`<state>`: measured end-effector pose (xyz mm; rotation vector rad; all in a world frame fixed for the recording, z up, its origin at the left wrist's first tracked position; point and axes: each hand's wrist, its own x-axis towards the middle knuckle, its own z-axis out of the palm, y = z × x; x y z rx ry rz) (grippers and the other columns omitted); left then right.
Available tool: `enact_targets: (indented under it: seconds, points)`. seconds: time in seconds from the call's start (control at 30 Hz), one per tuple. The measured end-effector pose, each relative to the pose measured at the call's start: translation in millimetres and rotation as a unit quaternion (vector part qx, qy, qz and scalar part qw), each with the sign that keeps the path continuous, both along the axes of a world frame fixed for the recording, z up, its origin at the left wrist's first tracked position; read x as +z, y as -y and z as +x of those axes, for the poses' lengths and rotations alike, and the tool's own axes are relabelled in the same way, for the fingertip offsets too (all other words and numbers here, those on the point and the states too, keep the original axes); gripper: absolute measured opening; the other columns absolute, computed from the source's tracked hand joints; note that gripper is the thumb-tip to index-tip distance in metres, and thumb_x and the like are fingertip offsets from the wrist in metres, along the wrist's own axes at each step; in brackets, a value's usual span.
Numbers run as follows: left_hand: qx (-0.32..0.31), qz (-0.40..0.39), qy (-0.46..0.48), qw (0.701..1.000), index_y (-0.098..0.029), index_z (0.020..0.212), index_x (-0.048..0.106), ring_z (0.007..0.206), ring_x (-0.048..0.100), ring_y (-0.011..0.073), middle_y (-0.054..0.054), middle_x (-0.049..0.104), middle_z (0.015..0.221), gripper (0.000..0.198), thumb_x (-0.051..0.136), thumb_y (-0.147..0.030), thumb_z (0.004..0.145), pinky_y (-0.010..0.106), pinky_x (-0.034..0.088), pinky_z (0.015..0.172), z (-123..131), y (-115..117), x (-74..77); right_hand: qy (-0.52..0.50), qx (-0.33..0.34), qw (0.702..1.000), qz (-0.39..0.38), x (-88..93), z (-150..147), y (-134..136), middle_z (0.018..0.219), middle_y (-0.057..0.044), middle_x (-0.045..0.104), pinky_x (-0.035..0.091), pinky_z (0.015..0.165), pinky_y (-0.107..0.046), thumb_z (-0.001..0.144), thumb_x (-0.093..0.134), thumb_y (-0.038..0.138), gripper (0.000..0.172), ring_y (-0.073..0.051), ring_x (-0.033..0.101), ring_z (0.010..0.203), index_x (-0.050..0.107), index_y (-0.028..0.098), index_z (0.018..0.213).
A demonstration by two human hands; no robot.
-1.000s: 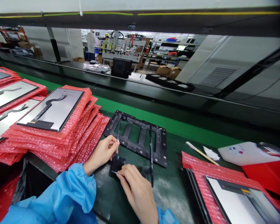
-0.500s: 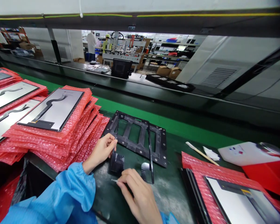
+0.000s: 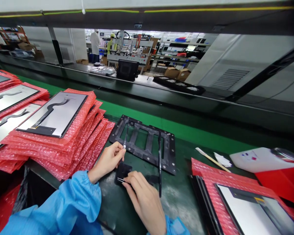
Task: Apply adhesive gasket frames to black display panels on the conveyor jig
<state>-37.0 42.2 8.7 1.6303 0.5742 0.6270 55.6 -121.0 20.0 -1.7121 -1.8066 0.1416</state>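
Observation:
My left hand (image 3: 110, 160) pinches the left edge of a thin black rectangular frame (image 3: 160, 160), held tilted above the table, its long right side running down toward me. Between finger and thumb of my right hand (image 3: 144, 197) is a pair of tweezers (image 3: 121, 180), tips pointing left and slightly apart. The tips are close to a dark square piece (image 3: 124, 170) by the frame's lower left; whether they touch it I cannot tell. Behind the frame lies a black slotted plate (image 3: 149, 140) on the green table. My fingers partly hide the frame's near side.
At left are stacks of red bubble-wrap sleeves (image 3: 88, 130) with a display panel (image 3: 56, 112) on top. To the right, another display panel (image 3: 250, 209) lies on red bubble wrap. Beyond it are a wooden-handled brush (image 3: 212, 159), crumpled tissue (image 3: 222, 160) and a white bottle (image 3: 253, 160).
The held frame has tilted, so its left edge leans and its right side looks steeper. The tweezer tips have moved up slightly toward the dark square piece and now show apart.

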Motion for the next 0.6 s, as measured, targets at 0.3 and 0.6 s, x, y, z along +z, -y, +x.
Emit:
enact_targets:
  seconds: [0.3,0.6]
  points:
    - [-0.001,0.010,-0.020,1.000,-0.019,0.083,0.047,0.037,0.045,0.0054,-0.005,0.055,0.061,0.026,0.048,-0.043,0.091,0.015,0.034,0.035,4.0,-0.1,-6.5,0.045,0.011,0.998,-0.039,-8.5,3.6,-5.3,0.090,-0.003,0.057,0.040,0.066,-0.031,0.099,0.043,0.023,0.014,-0.019,0.053,0.083,0.050,0.021,0.087]
    - [0.003,0.017,-0.022,1.000,-0.018,0.084,0.049,0.042,0.045,0.0060,-0.005,0.055,0.062,0.024,0.049,-0.042,0.092,0.015,0.033,0.039,6.1,-0.7,-6.3,-0.073,0.024,0.996,-0.037,-5.6,9.7,-5.5,0.090,-0.002,0.056,0.040,0.071,-0.030,0.099,0.044,0.024,0.012,-0.017,0.053,0.086,0.050,0.022,0.088]
